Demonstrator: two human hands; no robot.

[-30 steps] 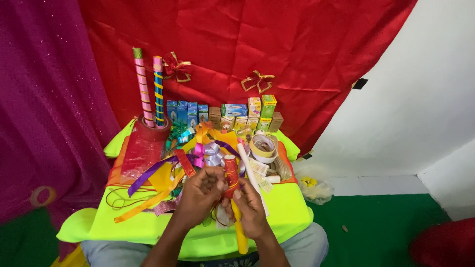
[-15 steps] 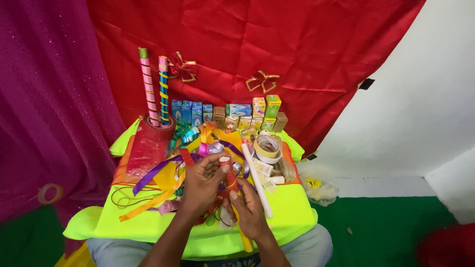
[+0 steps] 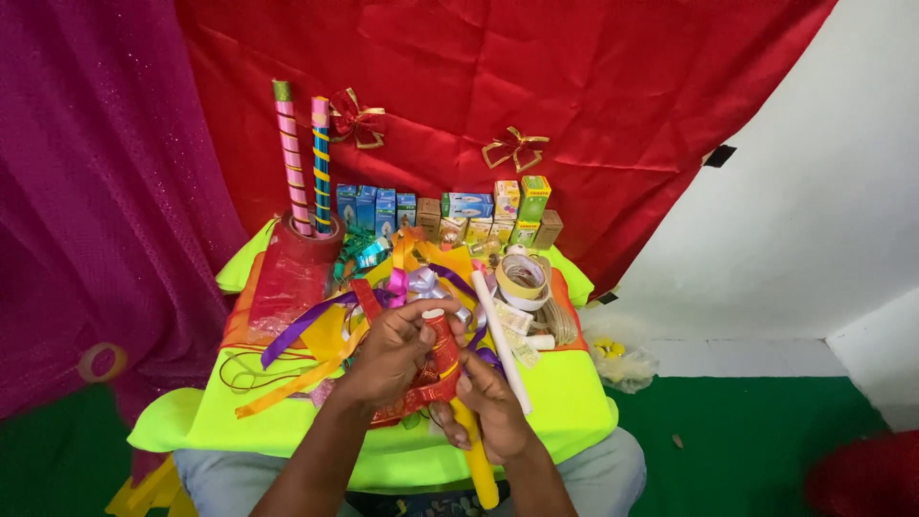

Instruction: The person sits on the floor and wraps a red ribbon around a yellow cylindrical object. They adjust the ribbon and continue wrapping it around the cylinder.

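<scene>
Red patterned tube [image 3: 442,352], upright over the near middle of a table, gripped by both hands. Behind everything, a broad red cloth backdrop [image 3: 536,86], with a magenta glittery curtain [image 3: 105,191] at left and a white wall [image 3: 814,191] at right. Below, green floor [image 3: 747,431]. In the centre, a small table under a neon yellow-green cover [image 3: 565,402], crowded with craft supplies. At the back left of the table, two tall wrapped tubes, one pink-striped [image 3: 290,158] and one blue-striped [image 3: 321,163], standing in a red roll [image 3: 311,239]. Along the back edge, a row of small boxes [image 3: 450,213] in blue, green, yellow and brown. Pinned to the backdrop, a red bow [image 3: 356,120] and a gold bow [image 3: 515,146]. Mid-table, a tangle of ribbons [image 3: 316,330] in purple, yellow, orange and pink, just left of the hands. Right of centre, rolls of tape [image 3: 523,280] and a white stick [image 3: 500,340] lying at a slant. Left hand [image 3: 391,352] curled closed around the tube's side, thumb across the top near its white cap. Right hand [image 3: 486,407] closed low on the same tube, fingers wrapped at its base. Beneath the right hand, a yellow stick [image 3: 477,460] slanting toward the near edge, touching the palm; whether gripped, unclear.
</scene>
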